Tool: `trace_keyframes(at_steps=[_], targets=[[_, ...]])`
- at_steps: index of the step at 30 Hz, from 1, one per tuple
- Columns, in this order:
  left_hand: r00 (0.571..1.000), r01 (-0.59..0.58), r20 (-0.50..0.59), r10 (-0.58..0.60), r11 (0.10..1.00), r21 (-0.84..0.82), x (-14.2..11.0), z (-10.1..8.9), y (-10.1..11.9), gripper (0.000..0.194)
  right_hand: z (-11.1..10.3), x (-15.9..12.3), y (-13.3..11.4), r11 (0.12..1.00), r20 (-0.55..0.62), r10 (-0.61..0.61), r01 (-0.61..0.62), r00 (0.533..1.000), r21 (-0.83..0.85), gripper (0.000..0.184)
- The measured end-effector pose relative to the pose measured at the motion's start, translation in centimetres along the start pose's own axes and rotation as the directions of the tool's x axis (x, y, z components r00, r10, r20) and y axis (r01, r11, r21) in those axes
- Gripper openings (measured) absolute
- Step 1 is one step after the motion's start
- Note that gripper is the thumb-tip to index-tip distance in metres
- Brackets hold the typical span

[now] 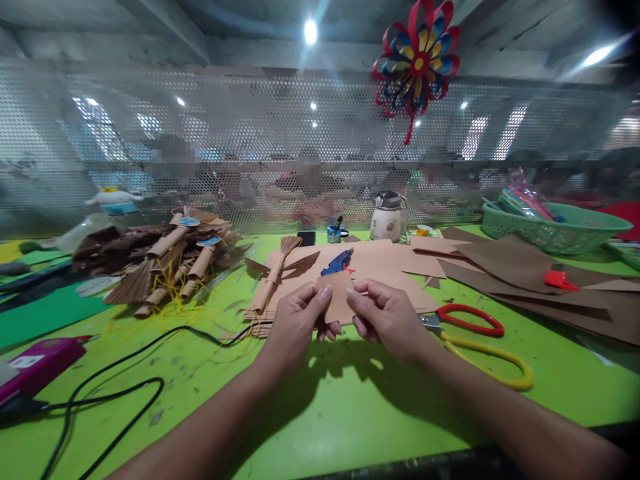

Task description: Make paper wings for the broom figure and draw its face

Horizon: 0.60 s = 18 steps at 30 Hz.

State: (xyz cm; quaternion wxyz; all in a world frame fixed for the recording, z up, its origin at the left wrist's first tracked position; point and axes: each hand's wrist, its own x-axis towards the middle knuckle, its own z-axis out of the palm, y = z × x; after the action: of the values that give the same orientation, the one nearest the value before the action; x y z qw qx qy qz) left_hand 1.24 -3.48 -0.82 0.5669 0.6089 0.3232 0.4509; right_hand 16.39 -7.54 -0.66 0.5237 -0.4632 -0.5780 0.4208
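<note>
Left hand [303, 312] and right hand [387, 312] pinch a brown paper piece [339, 301] by opposite edges, apparently to steady it

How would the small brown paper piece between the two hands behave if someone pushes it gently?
The brown paper piece is probably light and bendable, because it looks thin. It seems moderately stiff, since it spans from the left hand to the right hand without visible sagging.

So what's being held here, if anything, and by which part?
A piece of brown paper: left edge in the left hand, right edge in the right hand.
</note>
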Motion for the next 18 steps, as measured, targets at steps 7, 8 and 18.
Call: trace_keyframes(at_steps=[7,8,18], targets=[[0.998,0.002,-0.061,-0.002,1.0,-0.008,0.7,-0.5,-0.4,0.025,-1.3,0.9,-0.1,0.978,-0.09,-0.086,0.067,0.992,-0.195,0.035],[0.998,0.005,-0.064,-0.005,1.0,-0.006,0.8,-0.5,-0.5,0.026,-2.1,1.1,-0.4,0.966,-0.099,-0.093,0.066,0.991,-0.248,0.035],[0.978,0.041,-0.19,-0.083,0.976,-0.216,0.8,-0.3,-0.3,0.029,-13.7,-4.6,-1.7,0.407,0.164,0.148,0.091,0.975,-0.909,0.026]])
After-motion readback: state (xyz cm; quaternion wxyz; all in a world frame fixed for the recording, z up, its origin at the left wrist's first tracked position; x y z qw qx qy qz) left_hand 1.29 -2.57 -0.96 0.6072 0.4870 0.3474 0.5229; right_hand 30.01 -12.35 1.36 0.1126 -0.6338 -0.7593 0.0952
